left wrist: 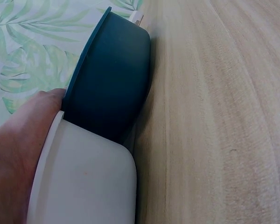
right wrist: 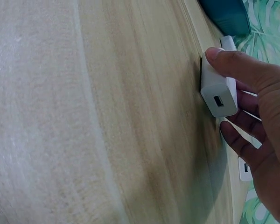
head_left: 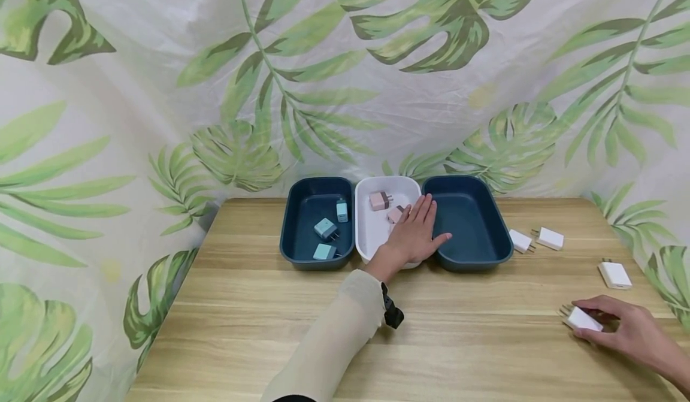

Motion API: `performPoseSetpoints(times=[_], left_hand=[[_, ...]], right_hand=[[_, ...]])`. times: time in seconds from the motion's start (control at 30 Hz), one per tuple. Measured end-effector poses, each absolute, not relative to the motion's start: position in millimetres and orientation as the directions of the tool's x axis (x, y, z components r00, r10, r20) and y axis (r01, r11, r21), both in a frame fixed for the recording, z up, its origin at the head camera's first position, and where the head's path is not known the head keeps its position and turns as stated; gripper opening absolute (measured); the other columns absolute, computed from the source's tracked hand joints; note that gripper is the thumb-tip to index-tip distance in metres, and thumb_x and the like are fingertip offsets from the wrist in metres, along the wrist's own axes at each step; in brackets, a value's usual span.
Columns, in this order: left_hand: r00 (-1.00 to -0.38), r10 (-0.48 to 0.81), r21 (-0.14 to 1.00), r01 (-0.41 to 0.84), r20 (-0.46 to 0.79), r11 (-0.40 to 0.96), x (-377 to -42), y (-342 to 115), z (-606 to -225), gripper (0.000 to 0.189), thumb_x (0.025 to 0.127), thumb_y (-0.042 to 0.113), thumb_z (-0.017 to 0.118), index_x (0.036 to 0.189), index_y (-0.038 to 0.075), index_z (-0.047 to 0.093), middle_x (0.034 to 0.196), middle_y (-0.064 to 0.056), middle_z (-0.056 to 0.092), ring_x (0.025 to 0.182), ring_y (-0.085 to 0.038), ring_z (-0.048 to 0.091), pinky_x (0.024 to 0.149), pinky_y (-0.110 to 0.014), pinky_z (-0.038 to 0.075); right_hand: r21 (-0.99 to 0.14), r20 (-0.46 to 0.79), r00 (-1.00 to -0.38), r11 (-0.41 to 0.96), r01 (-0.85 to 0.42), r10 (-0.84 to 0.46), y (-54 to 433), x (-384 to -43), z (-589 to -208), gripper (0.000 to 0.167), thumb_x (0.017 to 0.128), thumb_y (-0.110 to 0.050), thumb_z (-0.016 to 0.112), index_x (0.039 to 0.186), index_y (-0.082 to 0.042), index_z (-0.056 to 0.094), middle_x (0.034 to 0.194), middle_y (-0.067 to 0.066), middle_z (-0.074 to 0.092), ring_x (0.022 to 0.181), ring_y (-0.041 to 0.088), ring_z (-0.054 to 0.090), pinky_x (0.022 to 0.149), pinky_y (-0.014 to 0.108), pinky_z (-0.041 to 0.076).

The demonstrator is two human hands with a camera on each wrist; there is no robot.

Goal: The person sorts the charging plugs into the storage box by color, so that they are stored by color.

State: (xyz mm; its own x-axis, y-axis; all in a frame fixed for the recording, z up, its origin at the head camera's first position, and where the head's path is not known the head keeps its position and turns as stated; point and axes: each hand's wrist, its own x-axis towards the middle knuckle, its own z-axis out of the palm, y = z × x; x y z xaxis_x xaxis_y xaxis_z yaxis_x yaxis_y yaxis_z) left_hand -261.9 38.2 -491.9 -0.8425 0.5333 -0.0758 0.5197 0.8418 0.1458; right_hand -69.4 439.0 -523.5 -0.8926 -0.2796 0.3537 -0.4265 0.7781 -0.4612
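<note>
My left hand (head_left: 412, 237) lies with straight fingers over the right side of the white bin (head_left: 362, 228), its thumb reaching across the rim of the right dark blue bin (head_left: 469, 222). Pink wall chargers (head_left: 379, 201) sit in the white bin, partly hidden by that hand. On the right of the table, my right hand (head_left: 628, 330) pinches a white wall charger (head_left: 584, 320) between thumb and fingers. Its prongs point left in the head view; the right wrist view shows the USB port end of this charger (right wrist: 219, 91).
Three teal chargers (head_left: 325, 228) lie in the left dark blue bin (head_left: 288, 234). Two white chargers (head_left: 550, 238) rest right of the bins, and another white charger (head_left: 614, 274) lies beyond my right hand. A leaf-patterned cloth (head_left: 323, 90) hangs behind the wooden table (head_left: 242, 318).
</note>
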Motion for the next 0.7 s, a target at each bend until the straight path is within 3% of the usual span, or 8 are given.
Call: performPoseSetpoints(times=[0.7], left_hand=[[-0.848,0.525,0.160,0.510,-0.072,0.845,-262.3,39.7,-493.6,0.086,0.110,0.067,0.028,0.172,0.013,0.002,0.179,-0.003,-0.010,0.164,-0.017,-0.013,0.133,-0.040,0.002]], right_hand=[[-0.448,0.351,-0.888,0.779,-0.438,-0.297,439.4,-71.3,-520.3,0.051,0.057,0.001,0.100,0.103,-0.007,0.080,0.099,-0.031,0.065,0.079,-0.010,0.058,0.067,0.002,0.046]])
